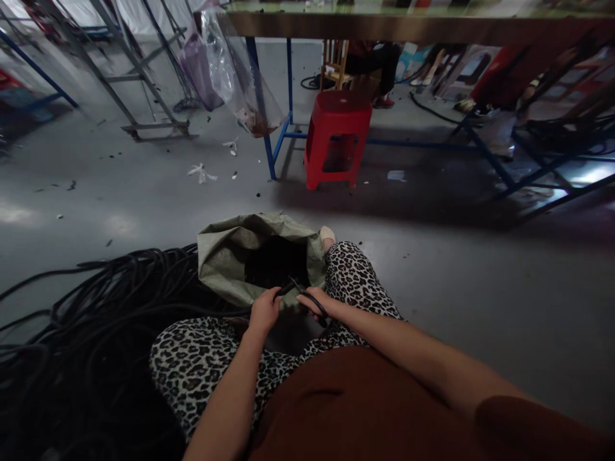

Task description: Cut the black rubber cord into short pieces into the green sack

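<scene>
My left hand (pixel 264 311) is closed around a black rubber-like strip (pixel 285 289), whose end sticks out toward the right. Black-handled scissors (pixel 319 306) are gripped in my right hand (pixel 314 301), their blades pointing up and left at the strip's end. Whether the blades touch the strip I cannot tell. Just beyond both hands, a greenish woven sack (pixel 221 256) stands with its mouth wide; dark contents inside are too dim to make out. From the left, a long black strand runs to my left hand out of a large heap of black strands (pixel 139 282).
A red plastic stool (pixel 339 137) stands under the long table (pixel 384 27) ahead. Clear plastic bags (pixel 240 77) hang at the table's left end. Metal frame legs (pixel 115 77) stand at upper left. White scraps (pixel 202 173) lie on the floor. Another person's legs (pixel 377 67) show behind the table.
</scene>
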`<state>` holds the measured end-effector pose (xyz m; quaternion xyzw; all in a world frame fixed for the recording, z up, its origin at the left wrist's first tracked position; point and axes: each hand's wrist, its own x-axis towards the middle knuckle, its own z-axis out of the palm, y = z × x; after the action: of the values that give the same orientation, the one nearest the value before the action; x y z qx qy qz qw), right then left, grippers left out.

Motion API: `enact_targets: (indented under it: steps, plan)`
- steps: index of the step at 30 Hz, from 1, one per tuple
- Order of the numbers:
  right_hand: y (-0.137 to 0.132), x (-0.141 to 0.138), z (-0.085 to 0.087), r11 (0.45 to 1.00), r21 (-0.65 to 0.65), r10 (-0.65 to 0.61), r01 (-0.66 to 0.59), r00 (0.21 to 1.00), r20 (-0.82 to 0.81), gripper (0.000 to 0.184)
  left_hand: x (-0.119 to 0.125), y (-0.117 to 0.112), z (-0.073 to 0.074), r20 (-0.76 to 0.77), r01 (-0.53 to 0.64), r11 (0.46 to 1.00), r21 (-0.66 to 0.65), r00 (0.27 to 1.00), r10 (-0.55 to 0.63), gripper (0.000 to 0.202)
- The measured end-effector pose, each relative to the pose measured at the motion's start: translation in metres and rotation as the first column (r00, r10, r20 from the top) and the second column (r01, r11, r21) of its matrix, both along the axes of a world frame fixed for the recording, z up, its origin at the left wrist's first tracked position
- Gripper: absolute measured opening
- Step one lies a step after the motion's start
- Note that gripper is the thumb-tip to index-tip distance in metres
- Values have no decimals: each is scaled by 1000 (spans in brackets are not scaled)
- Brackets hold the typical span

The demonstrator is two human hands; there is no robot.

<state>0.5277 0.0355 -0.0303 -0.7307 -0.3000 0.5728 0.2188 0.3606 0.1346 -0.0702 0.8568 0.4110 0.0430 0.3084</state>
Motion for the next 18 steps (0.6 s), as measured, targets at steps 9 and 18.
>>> enact_targets:
  steps: [9,18]
  plan:
    - [-1,1,-16,999,-2,40,-40,998,55,21,3,-1,1,-63,-3,1000,-16,998,2,34]
    - [-1,2,-11,998,-24,67,-65,991,115,19,2,1,3,-105,-21,1000,-16,994,20,34]
